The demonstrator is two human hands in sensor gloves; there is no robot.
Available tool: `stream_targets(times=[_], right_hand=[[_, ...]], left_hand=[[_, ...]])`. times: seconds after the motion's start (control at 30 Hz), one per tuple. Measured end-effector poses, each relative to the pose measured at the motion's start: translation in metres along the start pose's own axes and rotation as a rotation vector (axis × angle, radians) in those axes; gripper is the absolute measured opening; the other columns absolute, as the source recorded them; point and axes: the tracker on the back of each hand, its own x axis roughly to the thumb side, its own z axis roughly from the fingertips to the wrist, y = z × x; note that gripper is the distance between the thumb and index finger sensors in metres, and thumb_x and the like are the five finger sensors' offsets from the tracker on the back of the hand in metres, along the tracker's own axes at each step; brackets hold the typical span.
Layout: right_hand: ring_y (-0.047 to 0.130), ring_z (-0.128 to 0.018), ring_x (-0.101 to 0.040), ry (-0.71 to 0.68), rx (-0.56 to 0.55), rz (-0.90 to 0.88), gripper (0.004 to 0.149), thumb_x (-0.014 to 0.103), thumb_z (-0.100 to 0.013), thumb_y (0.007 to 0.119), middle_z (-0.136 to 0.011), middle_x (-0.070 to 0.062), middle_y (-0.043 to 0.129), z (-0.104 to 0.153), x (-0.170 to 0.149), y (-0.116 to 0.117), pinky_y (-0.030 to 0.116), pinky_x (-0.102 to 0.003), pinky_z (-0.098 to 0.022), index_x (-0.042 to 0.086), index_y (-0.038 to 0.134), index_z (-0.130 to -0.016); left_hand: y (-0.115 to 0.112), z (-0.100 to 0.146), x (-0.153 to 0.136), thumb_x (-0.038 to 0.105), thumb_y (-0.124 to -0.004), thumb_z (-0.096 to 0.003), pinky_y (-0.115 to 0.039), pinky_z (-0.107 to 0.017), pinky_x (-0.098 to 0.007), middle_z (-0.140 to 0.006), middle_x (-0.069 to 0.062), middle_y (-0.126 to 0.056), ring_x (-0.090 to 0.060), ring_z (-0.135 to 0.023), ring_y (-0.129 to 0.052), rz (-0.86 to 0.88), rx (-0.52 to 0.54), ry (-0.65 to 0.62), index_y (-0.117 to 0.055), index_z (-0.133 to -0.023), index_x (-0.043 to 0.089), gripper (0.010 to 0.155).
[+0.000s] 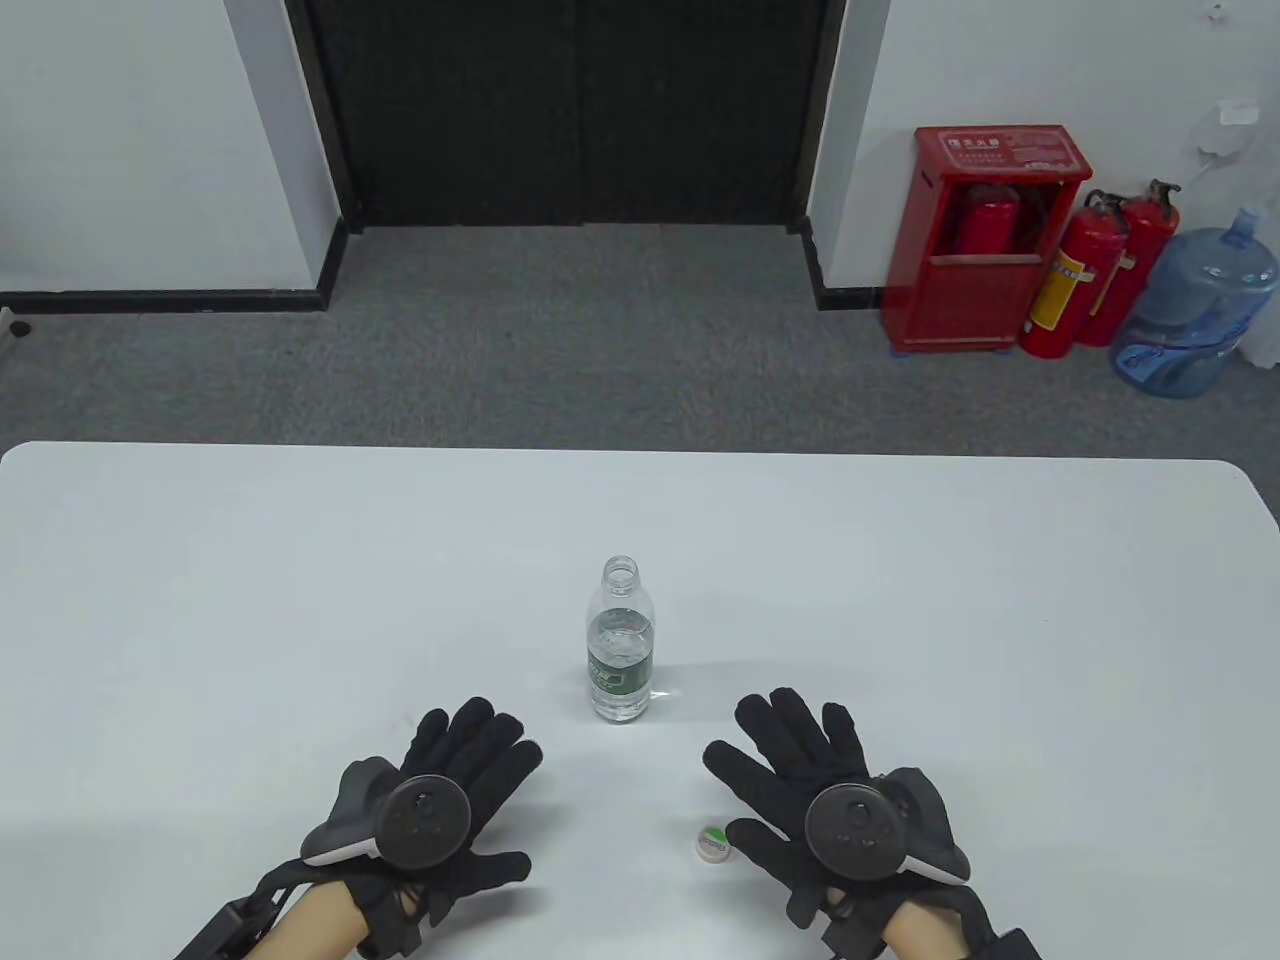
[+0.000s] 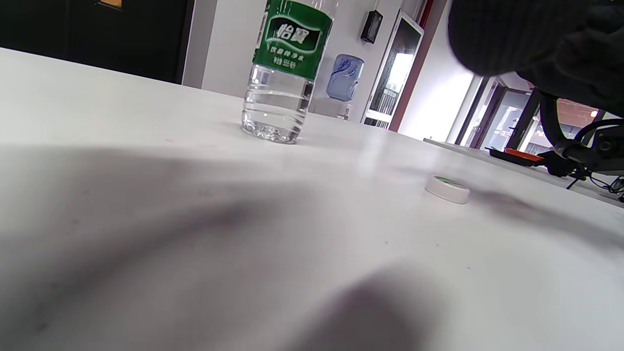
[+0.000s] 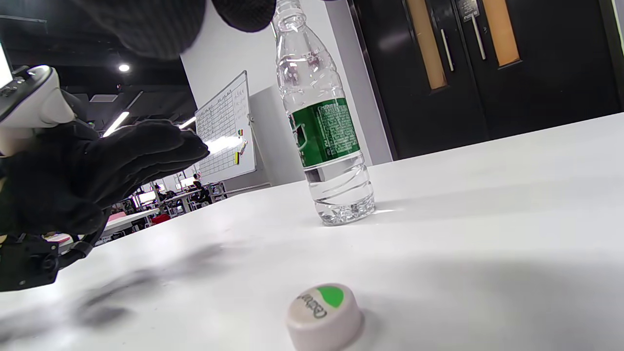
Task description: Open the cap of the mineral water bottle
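Table view: right hand [image 1: 835, 800] and left hand [image 1: 440, 800] hover palm-down over the white worktop [image 1: 250, 600], fingers spread wide, each grip holding nothing. White bottle cap [image 1: 712, 843] with green top lies just beside the right thumb, apart from it. Mineral water bottle [image 1: 620, 640], green-labelled, stands upright and uncapped beyond and between both hands, untouched.

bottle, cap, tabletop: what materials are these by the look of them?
Bottle: clear thin plastic, likely PET; see-through ribbed wall with water inside, glossy green film label.
Cap: opaque white plastic, matte, with a printed green patch on top; it lies on the table, off the bottle.
Table: smooth white top, faint sheen, possibly laminate or plastic; the core is not visible.
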Motion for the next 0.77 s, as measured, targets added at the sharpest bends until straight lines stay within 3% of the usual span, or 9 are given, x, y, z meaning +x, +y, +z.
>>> stream_targets(times=[0.77], right_hand=[[0.018, -0.105, -0.037, 0.013, 0.046, -0.040, 0.069, 0.057, -0.039, 0.069, -0.117, -0.003, 0.025, -0.0015, -0.0044, 0.0050, 0.016, -0.067, -0.065, 0.044, 0.044, -0.102]], left_hand=[[-0.0022, -0.0014, -0.0038, 0.064, -0.079, -0.0345, -0.019, -0.072, -0.067, -0.108, -0.007, -0.015, -0.041, -0.106, -0.016, 0.043, -0.019, 0.007, -0.016, -0.099, 0.037, 0.094]])
